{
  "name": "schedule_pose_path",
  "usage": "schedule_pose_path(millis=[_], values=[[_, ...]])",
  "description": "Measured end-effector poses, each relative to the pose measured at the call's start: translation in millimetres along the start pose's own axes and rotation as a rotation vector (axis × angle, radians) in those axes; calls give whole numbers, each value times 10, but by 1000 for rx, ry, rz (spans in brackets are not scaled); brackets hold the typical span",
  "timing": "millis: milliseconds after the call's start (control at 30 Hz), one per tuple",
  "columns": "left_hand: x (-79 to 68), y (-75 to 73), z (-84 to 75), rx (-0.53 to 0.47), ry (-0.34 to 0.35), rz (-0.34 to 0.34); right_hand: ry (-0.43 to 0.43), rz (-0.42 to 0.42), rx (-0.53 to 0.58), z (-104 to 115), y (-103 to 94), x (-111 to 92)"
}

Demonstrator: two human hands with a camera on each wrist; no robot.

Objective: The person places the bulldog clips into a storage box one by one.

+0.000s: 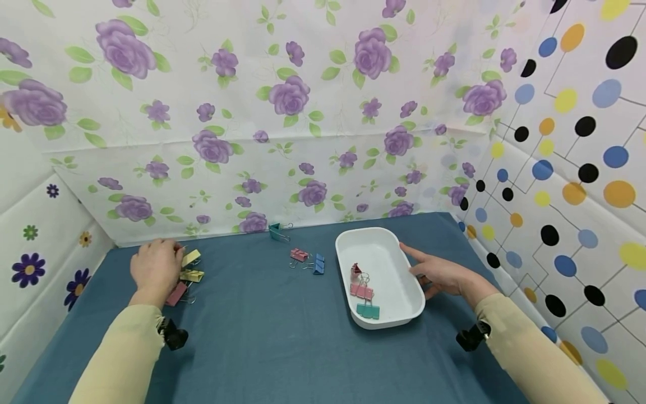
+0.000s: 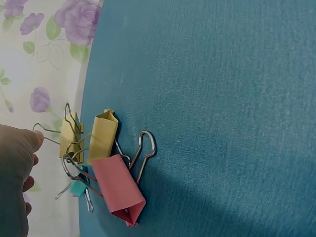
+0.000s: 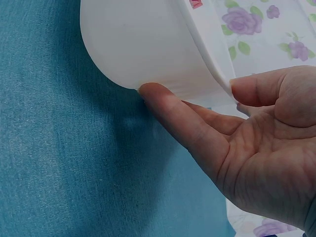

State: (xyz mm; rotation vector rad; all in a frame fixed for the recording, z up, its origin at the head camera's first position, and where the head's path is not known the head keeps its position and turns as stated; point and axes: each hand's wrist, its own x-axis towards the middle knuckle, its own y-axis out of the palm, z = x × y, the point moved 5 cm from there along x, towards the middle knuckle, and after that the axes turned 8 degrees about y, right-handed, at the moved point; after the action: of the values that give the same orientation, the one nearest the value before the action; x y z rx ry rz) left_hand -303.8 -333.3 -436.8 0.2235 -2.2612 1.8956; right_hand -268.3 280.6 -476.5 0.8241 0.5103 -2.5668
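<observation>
At the left of the table, my left hand (image 1: pixel 157 269) pinches a wire handle of a yellow binder clip (image 2: pixel 70 140) between thumb and fingers. Another yellow binder clip (image 2: pixel 103 136) and a larger red binder clip (image 2: pixel 118 187) lie close beside it. On the right, my right hand (image 1: pixel 444 274) touches the outer side of a white tray (image 1: pixel 406 261). One fingertip meets the rim, and another finger (image 3: pixel 170 111) rests against the lower edge of the wall. Inside the tray are a red clip (image 1: pixel 355 272), a pink clip (image 1: pixel 361 292) and a teal clip (image 1: pixel 368 311).
Between the hands lie a pink binder clip (image 1: pixel 299 255) and a blue binder clip (image 1: pixel 318 264). A teal binder clip (image 1: pixel 279 232) is at the table's back edge, by the flowered wall covering (image 1: pixel 272 163). A dotted covering (image 1: pixel 570 168) borders the right side.
</observation>
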Motion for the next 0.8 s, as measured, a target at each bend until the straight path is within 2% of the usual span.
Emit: schedule_pose_path(millis=[433, 800], values=[[-42, -126, -117, -43, 39, -48, 0, 4, 7, -3, -3, 4], [-60, -243, -290, -67, 95, -132, -3, 12, -8, -6, 4, 6]])
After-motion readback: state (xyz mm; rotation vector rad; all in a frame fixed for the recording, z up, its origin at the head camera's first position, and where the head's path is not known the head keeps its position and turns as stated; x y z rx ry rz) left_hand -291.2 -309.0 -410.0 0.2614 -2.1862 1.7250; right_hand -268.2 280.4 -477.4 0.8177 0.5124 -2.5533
